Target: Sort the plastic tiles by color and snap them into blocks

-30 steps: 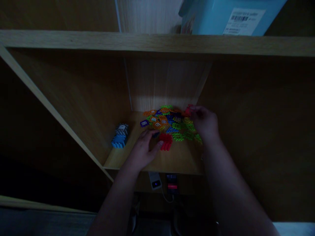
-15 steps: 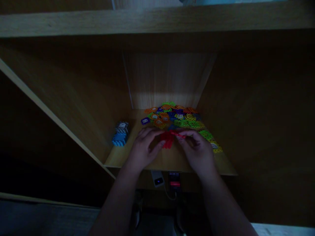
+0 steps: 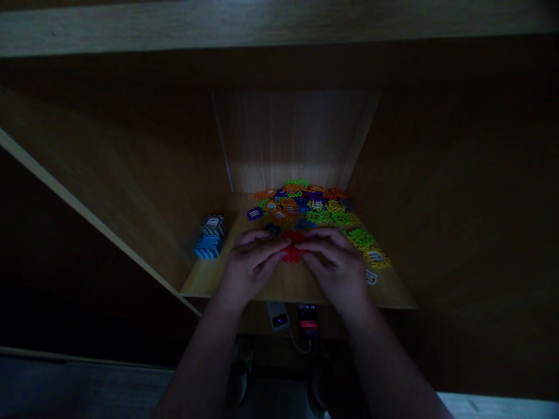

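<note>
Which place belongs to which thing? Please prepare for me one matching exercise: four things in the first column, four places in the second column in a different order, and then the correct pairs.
Things
1. blue block
2. phone
3. red block
4. white piece

Places
A. to the right of the right hand
B. to the left of the left hand
C. below the shelf
D. between the hands

Pairs: 1-B, 2-C, 3-D, 4-A

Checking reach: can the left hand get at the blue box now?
Likely yes: nothing visible stands between the left hand and the blue box, though it's occupied with the red box.
</note>
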A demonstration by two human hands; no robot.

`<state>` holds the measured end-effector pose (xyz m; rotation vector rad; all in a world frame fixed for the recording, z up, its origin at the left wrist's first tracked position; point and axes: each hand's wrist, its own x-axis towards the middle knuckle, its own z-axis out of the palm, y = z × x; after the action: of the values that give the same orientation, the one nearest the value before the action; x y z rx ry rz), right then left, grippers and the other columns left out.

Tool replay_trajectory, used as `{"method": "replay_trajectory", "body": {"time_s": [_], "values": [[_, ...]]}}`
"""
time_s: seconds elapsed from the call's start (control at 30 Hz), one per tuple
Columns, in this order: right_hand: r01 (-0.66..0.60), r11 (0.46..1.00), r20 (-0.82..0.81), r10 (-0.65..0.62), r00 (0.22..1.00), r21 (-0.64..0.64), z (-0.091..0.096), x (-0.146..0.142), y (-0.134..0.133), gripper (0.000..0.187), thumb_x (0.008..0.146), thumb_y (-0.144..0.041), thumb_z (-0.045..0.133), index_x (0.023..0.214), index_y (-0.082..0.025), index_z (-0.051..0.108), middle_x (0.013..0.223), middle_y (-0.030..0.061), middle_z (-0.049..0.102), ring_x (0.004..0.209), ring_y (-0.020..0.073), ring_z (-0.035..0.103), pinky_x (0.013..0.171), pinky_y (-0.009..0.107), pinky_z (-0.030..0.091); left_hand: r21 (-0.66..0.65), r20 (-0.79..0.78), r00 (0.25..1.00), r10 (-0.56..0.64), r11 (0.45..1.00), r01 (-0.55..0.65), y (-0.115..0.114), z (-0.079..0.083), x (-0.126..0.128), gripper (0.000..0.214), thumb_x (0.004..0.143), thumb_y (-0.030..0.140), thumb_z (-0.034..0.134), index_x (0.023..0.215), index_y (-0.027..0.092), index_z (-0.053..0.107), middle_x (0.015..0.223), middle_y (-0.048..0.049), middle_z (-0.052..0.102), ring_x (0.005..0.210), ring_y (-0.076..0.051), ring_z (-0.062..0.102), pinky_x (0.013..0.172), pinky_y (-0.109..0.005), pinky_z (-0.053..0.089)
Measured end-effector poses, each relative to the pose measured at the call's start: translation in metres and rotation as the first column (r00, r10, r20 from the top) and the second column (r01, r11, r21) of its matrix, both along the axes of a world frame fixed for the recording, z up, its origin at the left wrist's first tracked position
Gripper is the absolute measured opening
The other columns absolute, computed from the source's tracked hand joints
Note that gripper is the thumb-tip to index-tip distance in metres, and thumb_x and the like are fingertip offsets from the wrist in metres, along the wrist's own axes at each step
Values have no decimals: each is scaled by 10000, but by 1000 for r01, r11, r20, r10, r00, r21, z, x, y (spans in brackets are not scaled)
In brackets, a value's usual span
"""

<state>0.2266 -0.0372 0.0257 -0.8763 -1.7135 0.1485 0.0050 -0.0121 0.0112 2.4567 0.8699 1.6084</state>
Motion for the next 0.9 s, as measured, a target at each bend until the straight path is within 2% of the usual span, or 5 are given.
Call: {"method": "replay_trajectory", "body": {"time_s": [0.17, 0.37, 0.53, 0.7, 0.9], "values": [[-121, 980, -65, 112, 992, -160, -2, 4, 4, 279, 933, -380, 857, 1202, -367, 787, 1355, 56, 747, 1279, 283, 714, 1085, 501, 631, -36, -3, 999, 51, 998, -51, -1, 2, 0, 233, 1045, 229, 711, 1243, 304, 809, 1170, -57, 835, 1181, -237, 750, 995, -429, 656], [-253, 930, -137, 223, 965, -268, -4, 14, 7, 245, 983, -380, 807, 1226, -364, 783, 1306, 26, 785, 1217, 239, 747, 1067, 453, 632, -74, -11, 999, 36, 997, -37, -3, 5, 1, 256, 1044, 200, 698, 1260, 300, 792, 1185, -55, 830, 1209, -242, 739, 1007, -419, 650], [-154, 969, -22, 152, 988, -195, 0, 20, 10, 217, 971, -381, 825, 1186, -374, 800, 1282, 15, 793, 1232, 253, 722, 1101, 487, 571, -92, -10, 999, 50, 994, -50, -4, 6, 1, 359, 1034, 220, 718, 1384, 299, 706, 1283, -65, 800, 1254, -252, 718, 1072, -450, 616], [18, 984, 49, -9, 999, -180, -4, 22, 16, 196, 975, -407, 810, 1168, -375, 791, 1234, 13, 812, 1225, 284, 716, 1110, 526, 533, -277, 15, 999, 46, 960, -40, -1, 4, 1, 632, 995, 332, 790, 1557, 277, 504, 1527, -131, 663, 1446, -305, 623, 1243, -538, 497], [36, 972, 83, -17, 996, -234, -10, 22, 19, 240, 970, -442, 803, 1198, -370, 777, 1212, 22, 817, 1195, 293, 719, 1059, 516, 557, -363, -39, 999, 17, 931, -30, 7, -1, 2, 683, 935, 363, 858, 1522, 276, 519, 1558, -148, 624, 1473, -334, 594, 1248, -575, 486]]}}
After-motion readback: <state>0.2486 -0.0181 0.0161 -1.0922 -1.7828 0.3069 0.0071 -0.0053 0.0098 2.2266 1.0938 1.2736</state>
